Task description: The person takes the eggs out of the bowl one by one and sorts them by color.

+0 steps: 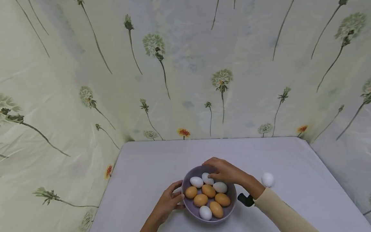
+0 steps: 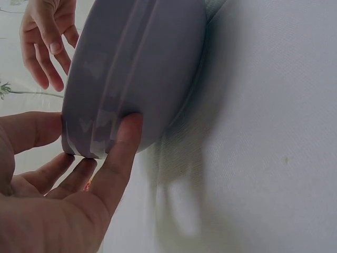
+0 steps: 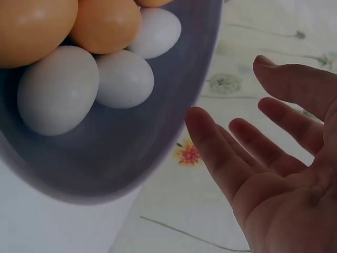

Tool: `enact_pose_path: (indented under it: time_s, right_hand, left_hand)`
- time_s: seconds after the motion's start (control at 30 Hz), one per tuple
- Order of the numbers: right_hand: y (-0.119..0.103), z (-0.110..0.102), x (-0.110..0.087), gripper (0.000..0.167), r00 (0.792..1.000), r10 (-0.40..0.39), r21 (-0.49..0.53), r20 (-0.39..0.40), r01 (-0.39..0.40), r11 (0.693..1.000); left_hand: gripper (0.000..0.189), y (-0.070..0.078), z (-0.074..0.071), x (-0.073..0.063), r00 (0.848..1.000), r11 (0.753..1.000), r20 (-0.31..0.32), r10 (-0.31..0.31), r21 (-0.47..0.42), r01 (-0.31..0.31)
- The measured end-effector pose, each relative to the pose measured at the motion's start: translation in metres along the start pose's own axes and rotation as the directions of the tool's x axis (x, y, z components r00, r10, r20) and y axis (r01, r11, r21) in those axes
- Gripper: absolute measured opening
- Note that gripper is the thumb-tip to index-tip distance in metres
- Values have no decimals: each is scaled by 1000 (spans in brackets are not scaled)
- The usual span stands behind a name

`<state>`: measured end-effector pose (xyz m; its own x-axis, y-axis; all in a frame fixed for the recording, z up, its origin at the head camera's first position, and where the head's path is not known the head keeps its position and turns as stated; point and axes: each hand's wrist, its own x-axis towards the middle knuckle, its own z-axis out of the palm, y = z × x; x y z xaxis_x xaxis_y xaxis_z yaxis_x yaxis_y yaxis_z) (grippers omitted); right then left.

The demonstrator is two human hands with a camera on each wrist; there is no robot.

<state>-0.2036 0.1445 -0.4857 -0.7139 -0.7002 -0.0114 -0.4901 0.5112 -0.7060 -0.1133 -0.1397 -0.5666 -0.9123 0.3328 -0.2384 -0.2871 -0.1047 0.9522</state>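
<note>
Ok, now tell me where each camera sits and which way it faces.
Head: on the person's head, facing forward and down at the bowl of eggs; left hand, right hand and right sleeve show.
Left wrist: on that wrist, facing the bowl's outer side; both hands show.
Right wrist: on that wrist, facing into the bowl; the right hand shows.
Head and right wrist share the eggs.

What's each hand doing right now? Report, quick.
Left hand: closed on the bowl, holding it at its edge.
Right hand: open, holding nothing.
</note>
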Motion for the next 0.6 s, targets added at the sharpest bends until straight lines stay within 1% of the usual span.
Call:
enact_pose_path:
  time_s: [0.23, 0.37, 0.43, 0.6]
  right_hand:
    - [-4, 9, 9, 39, 998, -55, -10, 7, 55, 998]
    - [-5, 13, 13, 37, 999, -47, -18, 18, 47, 999]
    - [-5, 15, 15, 37, 999, -34, -23, 27, 35, 999]
    - [-2, 19, 22, 39, 998, -33, -39, 57, 35, 999]
  left_hand:
    - [60, 0, 0, 1, 1000, 1000, -11, -9, 0, 9]
    - [60, 0, 1, 0, 1000, 1000, -25, -19, 7, 19]
    - [60, 0, 1, 0, 1000, 1000, -24, -20, 8, 20]
    - [60, 0, 1, 1, 999, 1000, -27, -25, 9, 25]
